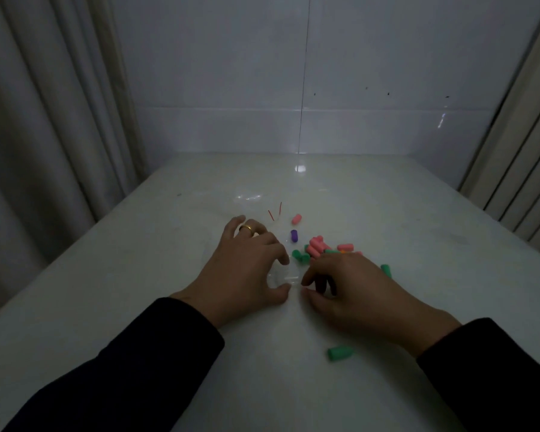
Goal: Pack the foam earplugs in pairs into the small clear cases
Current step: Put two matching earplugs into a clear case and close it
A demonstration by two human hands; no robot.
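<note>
Dim scene, seen from above on a glossy white tabletop [169, 275] filling the lower two thirds of the frame. At centre, left hand [243, 269] with a gold ring [247, 228] on one finger, palm down, thumb and forefinger curled round a small clear plastic case [282, 277]. Case resting on the table between the two hands, hard to make out against the surface; open or closed, cannot tell. Just right of centre, right hand [356, 288], fingers bent downward and drawn close together, tips touching or nearly touching the right edge of the case; whether anything is pinched there, cannot tell. Dark long sleeves [122, 369] running from both wrists to the lower corners.

Directly above the right hand, a loose heap of pink and green foam earplugs [317, 247], partly hidden by the knuckles. Slightly above and left of the heap, a single purple foam earplug [294, 236]; higher still, a lone pink foam earplug [296, 218]. At the right hand's outer edge, a green earplug [385, 269]. Lower centre-right, apart from the rest, a lone green foam earplug [340, 353] lying on its side. Above the left hand, thin red lines [275, 212] on some faint clear plastic.

Pale curtains [44, 120] at left and right edges, white tiled wall [231, 73] across the top.
</note>
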